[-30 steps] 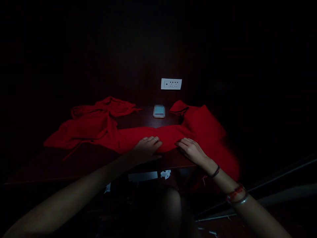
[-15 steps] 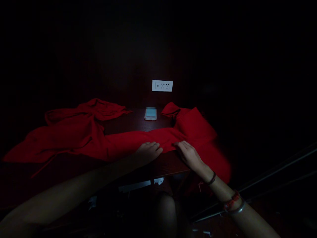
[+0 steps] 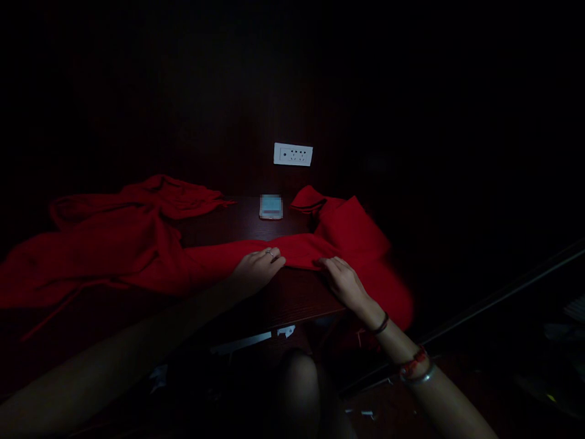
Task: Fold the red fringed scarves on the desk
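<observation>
A long piece of red cloth (image 3: 242,250) lies across the dark table, narrow in the middle and bunched at both ends. My left hand (image 3: 258,268), with a ring on one finger, has its fingers bent over the near edge of the narrow part. To its right, my right hand (image 3: 342,280) pinches the same edge between thumb and fingers. The left bunch (image 3: 114,238) is crumpled, and a thin red cord trails from it. On the right, the folded cloth (image 3: 354,228) hangs over the table's side.
A lit phone (image 3: 271,207) lies behind the cloth on the dark wooden table (image 3: 292,299). On the wall above is a white socket panel (image 3: 293,154). My knee (image 3: 301,381) is below the table's front edge, and white scraps (image 3: 367,414) lie on the floor. Darkness hides the surroundings.
The whole view has shifted a little, so most things sit further left. Both hands stay at the near edge of the red cloth, with the gap between them slightly wider.
</observation>
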A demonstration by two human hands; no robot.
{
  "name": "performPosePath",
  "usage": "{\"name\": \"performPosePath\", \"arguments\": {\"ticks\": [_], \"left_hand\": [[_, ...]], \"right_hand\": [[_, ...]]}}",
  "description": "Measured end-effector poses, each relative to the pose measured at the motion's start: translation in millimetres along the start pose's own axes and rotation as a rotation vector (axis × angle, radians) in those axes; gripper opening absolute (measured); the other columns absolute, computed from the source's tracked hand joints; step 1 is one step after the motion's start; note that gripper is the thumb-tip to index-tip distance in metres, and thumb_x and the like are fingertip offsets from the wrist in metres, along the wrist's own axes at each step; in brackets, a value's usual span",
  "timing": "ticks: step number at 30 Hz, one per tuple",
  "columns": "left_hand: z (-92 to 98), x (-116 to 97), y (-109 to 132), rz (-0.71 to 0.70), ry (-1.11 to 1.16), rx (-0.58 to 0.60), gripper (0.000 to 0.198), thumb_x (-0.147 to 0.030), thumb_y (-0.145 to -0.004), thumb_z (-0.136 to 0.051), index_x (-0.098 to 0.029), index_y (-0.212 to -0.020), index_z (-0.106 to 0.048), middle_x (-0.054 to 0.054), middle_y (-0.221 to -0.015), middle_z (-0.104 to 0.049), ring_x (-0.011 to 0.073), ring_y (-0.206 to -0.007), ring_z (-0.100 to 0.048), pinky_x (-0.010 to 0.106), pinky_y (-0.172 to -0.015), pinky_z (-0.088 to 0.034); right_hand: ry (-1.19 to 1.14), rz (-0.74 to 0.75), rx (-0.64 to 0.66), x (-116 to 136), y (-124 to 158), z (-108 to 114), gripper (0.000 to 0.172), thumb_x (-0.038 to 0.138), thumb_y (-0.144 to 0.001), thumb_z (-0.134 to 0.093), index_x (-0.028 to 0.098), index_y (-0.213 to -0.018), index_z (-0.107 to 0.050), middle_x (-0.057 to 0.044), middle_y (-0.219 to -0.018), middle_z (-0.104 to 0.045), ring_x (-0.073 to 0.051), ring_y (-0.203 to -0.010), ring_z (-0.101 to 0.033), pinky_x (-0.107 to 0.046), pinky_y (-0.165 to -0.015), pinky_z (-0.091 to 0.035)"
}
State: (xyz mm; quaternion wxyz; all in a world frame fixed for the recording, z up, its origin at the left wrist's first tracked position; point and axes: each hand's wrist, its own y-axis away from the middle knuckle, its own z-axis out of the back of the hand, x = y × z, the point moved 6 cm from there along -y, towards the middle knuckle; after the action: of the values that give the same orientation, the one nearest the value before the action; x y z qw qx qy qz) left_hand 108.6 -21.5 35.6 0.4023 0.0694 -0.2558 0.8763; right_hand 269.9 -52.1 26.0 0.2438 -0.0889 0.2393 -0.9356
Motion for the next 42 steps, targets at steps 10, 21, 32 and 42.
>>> {"name": "performPosePath", "arguments": {"ticks": [10,21,32,42], "left_hand": [[-2.0,-7,1,-0.106,0.044,0.040,0.020,-0.011,-0.080,-0.038,-0.017,-0.091,-0.053,0.007,-0.092,-0.057,0.0189,-0.087,-0.053,0.028,-0.068,-0.042],[-8.6,-12,4,-0.170,0.022,0.096,0.019,-0.012,-0.080,-0.038,-0.019,-0.093,-0.051,0.007,-0.098,-0.058,0.0167,-0.078,-0.058,0.025,-0.057,-0.041],[-4.9,-7,1,-0.120,0.004,0.107,0.019,-0.015,-0.082,-0.034,-0.021,-0.090,-0.050,0.004,-0.090,-0.056,0.0118,-0.059,-0.055,0.023,-0.046,-0.033],[7.3,1,-9,-0.211,0.208,0.077,0.026,-0.034,-0.086,-0.028,-0.022,-0.090,-0.051,0.001,-0.092,-0.055,0.0108,-0.069,-0.055,0.022,-0.058,-0.039]], "right_hand": [[0.112,-0.006,0.031,0,2,12,0.021,0.010,-0.081,-0.036,0.014,-0.094,-0.052,-0.007,-0.081,-0.055,-0.015,-0.076,-0.046,-0.026,-0.069,-0.039],[0.351,0.086,0.117,3,11,13,0.019,0.018,-0.081,-0.042,0.015,-0.096,-0.052,-0.007,-0.086,-0.055,-0.017,-0.079,-0.047,-0.030,-0.073,-0.037],[0.288,0.131,0.084,0,10,13,0.024,0.008,-0.080,-0.036,0.011,-0.097,-0.053,-0.009,-0.081,-0.057,-0.017,-0.076,-0.049,-0.027,-0.069,-0.040],[0.361,0.065,0.173,-6,17,17,0.015,0.011,-0.079,-0.043,0.016,-0.085,-0.056,-0.006,-0.080,-0.057,-0.016,-0.074,-0.049,-0.028,-0.070,-0.037]]}}
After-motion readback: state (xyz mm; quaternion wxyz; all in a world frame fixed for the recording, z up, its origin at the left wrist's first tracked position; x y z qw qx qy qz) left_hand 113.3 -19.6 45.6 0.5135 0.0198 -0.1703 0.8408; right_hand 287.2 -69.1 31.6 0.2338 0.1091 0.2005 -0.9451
